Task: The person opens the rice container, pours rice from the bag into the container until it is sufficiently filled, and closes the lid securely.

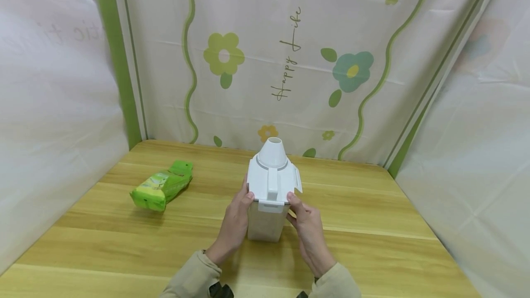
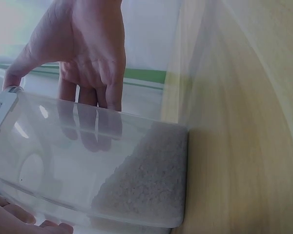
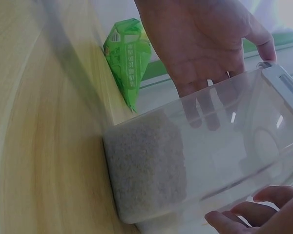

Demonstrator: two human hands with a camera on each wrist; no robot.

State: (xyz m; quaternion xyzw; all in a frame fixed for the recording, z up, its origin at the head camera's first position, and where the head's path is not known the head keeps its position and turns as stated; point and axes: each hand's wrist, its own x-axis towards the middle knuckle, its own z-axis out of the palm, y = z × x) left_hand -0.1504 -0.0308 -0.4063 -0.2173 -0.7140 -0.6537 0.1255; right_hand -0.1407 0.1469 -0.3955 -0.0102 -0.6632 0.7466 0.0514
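A clear plastic storage container [image 1: 265, 225] with a white lid [image 1: 257, 185] stands before me. A white cone-shaped spout [image 1: 272, 153] rises from the lid's far end. White grains like rice [image 3: 144, 161] lie at the bottom, heaped at a slant. My left hand [image 1: 235, 225] holds the left side, thumb on the lid's near corner and fingers along the wall. My right hand [image 1: 308, 229] grips the opposite side likewise, its fingers showing through the wall in the left wrist view. The container's base is right at the wooden table [image 1: 372, 243].
To the left, a bright green plastic packet [image 1: 163, 186] lies on the table. White fabric walls with printed flowers [image 1: 290, 59] close in the back and both sides of the table.
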